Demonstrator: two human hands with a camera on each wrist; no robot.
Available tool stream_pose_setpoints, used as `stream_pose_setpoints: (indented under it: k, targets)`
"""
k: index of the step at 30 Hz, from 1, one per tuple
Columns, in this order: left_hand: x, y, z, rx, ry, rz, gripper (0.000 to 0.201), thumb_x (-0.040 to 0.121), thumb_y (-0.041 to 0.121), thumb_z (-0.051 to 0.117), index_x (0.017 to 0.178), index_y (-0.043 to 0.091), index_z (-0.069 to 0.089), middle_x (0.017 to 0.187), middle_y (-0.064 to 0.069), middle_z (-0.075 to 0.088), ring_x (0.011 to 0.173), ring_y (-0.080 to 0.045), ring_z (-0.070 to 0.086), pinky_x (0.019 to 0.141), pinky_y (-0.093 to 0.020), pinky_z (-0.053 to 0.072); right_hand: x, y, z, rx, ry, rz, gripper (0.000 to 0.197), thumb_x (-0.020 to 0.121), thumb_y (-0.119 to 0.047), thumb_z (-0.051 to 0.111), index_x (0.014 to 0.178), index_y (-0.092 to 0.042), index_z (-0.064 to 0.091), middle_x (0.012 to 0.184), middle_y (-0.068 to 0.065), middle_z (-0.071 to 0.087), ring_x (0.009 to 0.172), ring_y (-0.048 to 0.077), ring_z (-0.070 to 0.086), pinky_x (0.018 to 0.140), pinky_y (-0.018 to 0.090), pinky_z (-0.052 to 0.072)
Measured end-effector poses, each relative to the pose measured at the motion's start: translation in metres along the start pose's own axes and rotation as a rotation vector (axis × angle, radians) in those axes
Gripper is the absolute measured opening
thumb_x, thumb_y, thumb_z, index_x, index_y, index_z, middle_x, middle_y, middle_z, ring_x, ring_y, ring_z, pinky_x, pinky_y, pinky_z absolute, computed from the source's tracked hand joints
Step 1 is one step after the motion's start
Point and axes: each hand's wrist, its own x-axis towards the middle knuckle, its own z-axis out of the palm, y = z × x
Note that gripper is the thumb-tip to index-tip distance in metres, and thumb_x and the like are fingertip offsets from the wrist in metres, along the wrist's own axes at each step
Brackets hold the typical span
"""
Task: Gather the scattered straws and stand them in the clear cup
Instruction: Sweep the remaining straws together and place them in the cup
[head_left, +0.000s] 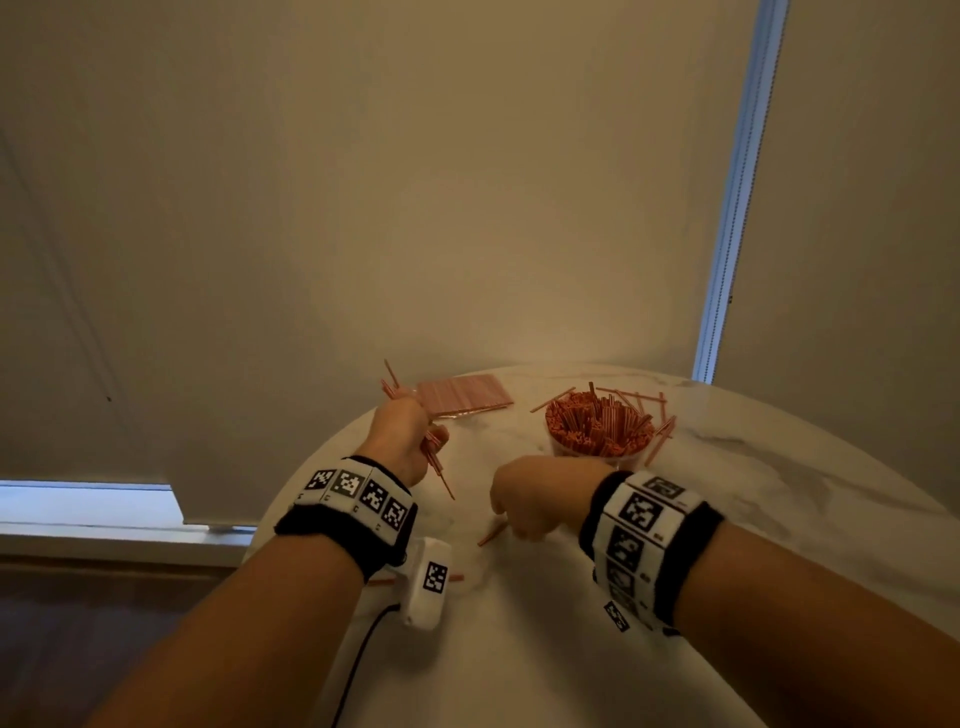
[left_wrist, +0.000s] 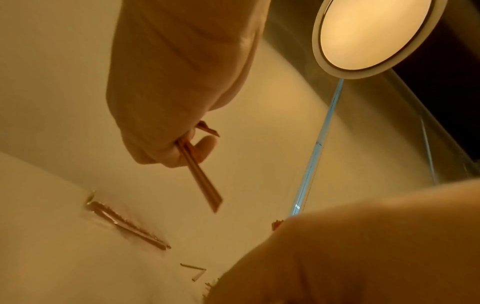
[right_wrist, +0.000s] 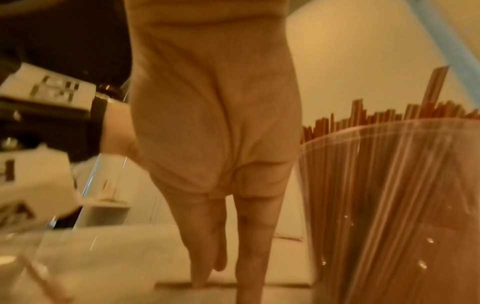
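The clear cup stands at the back right of the round table, packed with upright orange-pink straws. In the right wrist view the cup is close on the right. My left hand is raised at the table's left and grips a small bundle of straws that sticks out above and below the fist; the left wrist view shows the hand curled round the bundle. My right hand reaches down in front of the cup. Its straight fingers touch the table at a single loose straw.
A flat pack of straws lies at the back, beyond my left hand. Several loose straws lie around the cup's right side and behind it. A white marked device with a black cable hangs under my left wrist, over one more straw.
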Motion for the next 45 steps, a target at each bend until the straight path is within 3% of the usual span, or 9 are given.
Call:
stream_pose_setpoints:
  k: [3, 7, 15, 19, 22, 30, 36, 42, 45]
  targets:
    - [-0.003, 0.004, -0.003, -0.083, -0.048, -0.023, 0.021, 0.106, 0.003, 0.037, 0.1, 0.009, 0.057, 0.062, -0.008, 0.058, 0.041, -0.014, 0.053, 0.041, -0.024, 0.054, 0.004, -0.002, 0.008, -0.145, 0.078, -0.067, 0.025, 0.093, -0.007, 0.06, 0.117, -0.003, 0.065, 0.116, 0.015, 0.066, 0.103, 0.032, 0.063, 0.077, 0.033, 0.046]
    - [0.0, 0.003, -0.009, -0.009, -0.147, 0.002, 0.03, 0.112, 0.021, 0.033, 0.086, 0.016, 0.046, 0.046, 0.008, 0.034, 0.035, -0.003, 0.025, 0.032, -0.017, 0.023, 0.001, -0.004, 0.015, -0.287, 0.115, -0.155, 0.024, 0.097, -0.004, 0.05, 0.117, -0.003, 0.064, 0.113, 0.017, 0.065, 0.1, 0.036, 0.064, 0.072, 0.036, 0.046]
    - [-0.001, 0.014, -0.023, 0.077, -0.197, 0.001, 0.036, 0.111, 0.038, 0.037, 0.085, 0.016, 0.047, 0.046, 0.01, 0.032, 0.036, -0.003, 0.022, 0.032, -0.017, 0.019, -0.005, -0.001, 0.015, -0.142, 0.224, -0.229, 0.015, 0.096, -0.017, 0.051, 0.108, -0.013, 0.058, 0.1, 0.009, 0.06, 0.085, 0.028, 0.059, 0.073, 0.041, 0.055]
    - [-0.004, 0.013, -0.027, 0.053, -0.203, -0.019, 0.039, 0.11, 0.041, 0.037, 0.083, 0.016, 0.047, 0.046, 0.01, 0.031, 0.037, -0.004, 0.022, 0.033, -0.017, 0.019, 0.0, -0.028, 0.016, 0.003, 0.22, -0.213, 0.017, 0.096, -0.022, 0.053, 0.109, -0.011, 0.057, 0.097, 0.011, 0.06, 0.084, 0.029, 0.058, 0.068, 0.036, 0.048]
    - [-0.005, 0.01, -0.028, 0.055, -0.214, -0.033, 0.037, 0.111, 0.038, 0.037, 0.083, 0.016, 0.048, 0.047, 0.009, 0.032, 0.038, -0.004, 0.022, 0.033, -0.017, 0.019, 0.005, -0.047, 0.021, -0.041, 0.132, -0.214, 0.024, 0.099, -0.029, 0.054, 0.111, -0.009, 0.061, 0.096, 0.009, 0.059, 0.085, 0.027, 0.058, 0.071, 0.035, 0.049]
    - [-0.013, 0.003, -0.025, 0.073, -0.283, -0.069, 0.035, 0.111, 0.038, 0.038, 0.087, 0.015, 0.049, 0.053, 0.008, 0.029, 0.042, -0.005, 0.02, 0.035, -0.017, 0.016, -0.003, -0.044, 0.022, -0.139, 0.178, -0.206, 0.021, 0.096, -0.021, 0.059, 0.108, -0.004, 0.066, 0.1, 0.015, 0.063, 0.072, 0.025, 0.049, 0.065, 0.033, 0.043]
    - [-0.019, 0.003, -0.017, 0.057, -0.312, -0.076, 0.035, 0.111, 0.037, 0.039, 0.087, 0.014, 0.049, 0.058, 0.007, 0.028, 0.043, -0.004, 0.021, 0.035, -0.017, 0.018, -0.006, -0.036, 0.02, -0.079, 0.099, -0.097, 0.033, 0.094, -0.037, 0.064, 0.104, -0.006, 0.066, 0.073, 0.003, 0.051, 0.058, 0.017, 0.044, 0.055, 0.029, 0.039]
    - [-0.024, 0.006, -0.012, 0.05, -0.326, -0.07, 0.036, 0.111, 0.038, 0.039, 0.087, 0.014, 0.05, 0.054, 0.008, 0.031, 0.041, -0.004, 0.022, 0.034, -0.016, 0.018, -0.004, -0.04, 0.021, -0.057, 0.143, -0.119, 0.023, 0.098, -0.018, 0.057, 0.114, -0.003, 0.064, 0.106, 0.015, 0.065, 0.079, 0.026, 0.055, 0.068, 0.032, 0.043]
    - [-0.025, 0.005, -0.013, 0.054, -0.328, -0.065, 0.034, 0.111, 0.037, 0.04, 0.087, 0.014, 0.049, 0.054, 0.008, 0.031, 0.042, -0.004, 0.022, 0.034, -0.016, 0.019, -0.008, -0.044, 0.021, -0.112, 0.088, -0.142, 0.022, 0.095, -0.015, 0.059, 0.112, -0.003, 0.065, 0.091, 0.01, 0.064, 0.078, 0.026, 0.057, 0.068, 0.031, 0.043]
